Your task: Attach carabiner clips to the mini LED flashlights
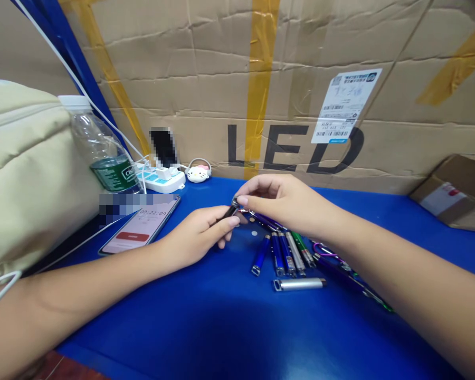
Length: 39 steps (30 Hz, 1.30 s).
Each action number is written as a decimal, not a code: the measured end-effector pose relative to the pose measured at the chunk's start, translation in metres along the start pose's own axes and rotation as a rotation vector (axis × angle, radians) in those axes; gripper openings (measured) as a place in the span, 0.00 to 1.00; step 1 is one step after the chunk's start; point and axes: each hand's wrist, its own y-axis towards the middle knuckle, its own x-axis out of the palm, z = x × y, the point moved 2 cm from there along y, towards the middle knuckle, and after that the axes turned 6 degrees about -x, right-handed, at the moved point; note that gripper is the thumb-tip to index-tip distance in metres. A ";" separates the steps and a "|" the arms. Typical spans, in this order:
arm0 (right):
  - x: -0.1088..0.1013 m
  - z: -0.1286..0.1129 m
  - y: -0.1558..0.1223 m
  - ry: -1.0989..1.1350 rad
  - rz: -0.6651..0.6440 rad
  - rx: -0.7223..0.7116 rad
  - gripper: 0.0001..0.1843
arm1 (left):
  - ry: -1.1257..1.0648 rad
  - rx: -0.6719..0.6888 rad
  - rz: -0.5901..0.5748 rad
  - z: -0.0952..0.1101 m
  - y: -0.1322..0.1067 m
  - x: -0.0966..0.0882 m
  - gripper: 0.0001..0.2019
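Out over the blue tabletop, my left hand [206, 232] is closed around a small black penlight [231, 211], which points up and to the right. The fingertips of my right hand [279, 195] pinch its upper end. Just right of the hands lie several penlights: a blue one [261, 256] apart, then a row with blue [277, 253], grey [295, 254] and green [303, 249] bodies. A silver penlight [301, 284] lies crosswise in front of them. Two small round discs, one silvery [254, 233], rest near my fingers. More penlights are partly hidden under my right forearm.
To the left stand a beige bag [27, 174], a plastic bottle [111, 158] and a phone [138, 227] showing a timer. Behind them are a power strip [162, 178] and a white cat-shaped item [198, 173]. A large cardboard box [206, 84] walls the back; a smaller carton [459, 192] sits right.
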 end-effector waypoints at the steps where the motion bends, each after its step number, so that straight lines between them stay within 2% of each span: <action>1: 0.000 0.000 0.000 0.006 -0.003 0.001 0.06 | -0.001 0.004 0.005 0.000 -0.001 0.000 0.17; 4: -0.003 -0.003 -0.001 -0.058 -0.018 -0.020 0.06 | 0.043 0.022 0.024 0.001 -0.002 -0.001 0.18; 7: -0.005 -0.010 -0.002 -0.251 -0.013 -0.070 0.06 | 0.158 0.085 0.072 0.002 -0.001 -0.001 0.18; 10: -0.005 -0.021 -0.003 -0.437 -0.012 -0.100 0.04 | 0.368 0.183 0.144 0.003 -0.001 0.000 0.18; 12: -0.002 -0.026 -0.004 -0.473 -0.007 -0.069 0.04 | 0.568 0.238 0.217 0.004 -0.002 -0.002 0.18; 17: 0.002 -0.023 -0.008 -0.284 0.030 0.115 0.09 | 1.063 0.412 0.440 0.011 -0.007 -0.013 0.19; 21: 0.008 -0.015 -0.008 -0.026 0.001 0.255 0.16 | 1.240 0.499 0.522 0.020 -0.009 -0.020 0.18; 25: 0.014 -0.010 -0.006 0.194 -0.003 0.340 0.15 | 1.278 0.505 0.557 0.022 -0.009 -0.023 0.16; 28: 0.016 -0.005 -0.004 0.272 0.008 0.359 0.13 | 1.167 0.474 0.492 0.019 -0.007 -0.023 0.16; 31: 0.012 -0.001 -0.003 0.195 0.022 0.360 0.11 | 0.892 0.397 0.329 0.017 -0.005 -0.022 0.18; 33: 0.008 0.000 -0.003 0.105 0.020 0.350 0.10 | 0.758 0.337 0.266 0.018 -0.003 -0.021 0.18; 36: 0.004 -0.002 -0.004 -0.006 0.021 0.332 0.10 | 0.690 0.312 0.270 0.018 -0.002 -0.020 0.16; 39: 0.004 -0.006 -0.004 0.005 0.007 0.325 0.10 | 0.701 0.367 0.312 0.019 -0.004 -0.020 0.14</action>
